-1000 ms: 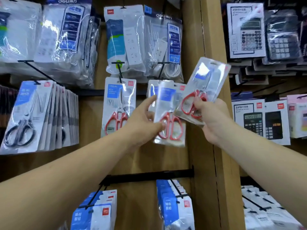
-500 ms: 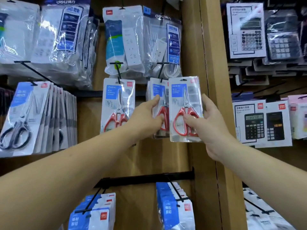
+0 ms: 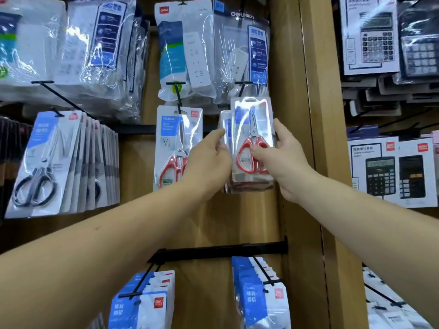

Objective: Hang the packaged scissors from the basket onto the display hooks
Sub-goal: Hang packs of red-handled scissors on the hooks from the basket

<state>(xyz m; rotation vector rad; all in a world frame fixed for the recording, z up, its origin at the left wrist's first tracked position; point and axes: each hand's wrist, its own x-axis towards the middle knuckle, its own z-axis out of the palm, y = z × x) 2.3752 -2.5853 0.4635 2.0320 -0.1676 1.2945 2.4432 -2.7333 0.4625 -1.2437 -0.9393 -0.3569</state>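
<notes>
My right hand (image 3: pixel 282 160) grips a clear pack of red-handled scissors (image 3: pixel 251 129) by its lower right side, upright, with its hang hole just below the T-shaped tip of a black display hook (image 3: pixel 242 87). Right behind it hangs another such pack (image 3: pixel 225 124), whose left edge my left hand (image 3: pixel 209 160) pinches. A third red-handled pack (image 3: pixel 177 143) hangs on the neighbouring hook (image 3: pixel 176 90) to the left. The basket is not in view.
Black-handled scissor packs (image 3: pixel 47 162) fill a hook at the left. Bagged power strips (image 3: pixel 190 48) hang above, blue-label packs (image 3: pixel 259 298) below. A wooden post (image 3: pixel 308 115) stands right of the hooks, with boxed calculators (image 3: pixel 389 169) beyond it.
My right hand turned its tilted pack upright and brought it left, in front of the pack that my left hand holds, then raised it towards the hook tip.
</notes>
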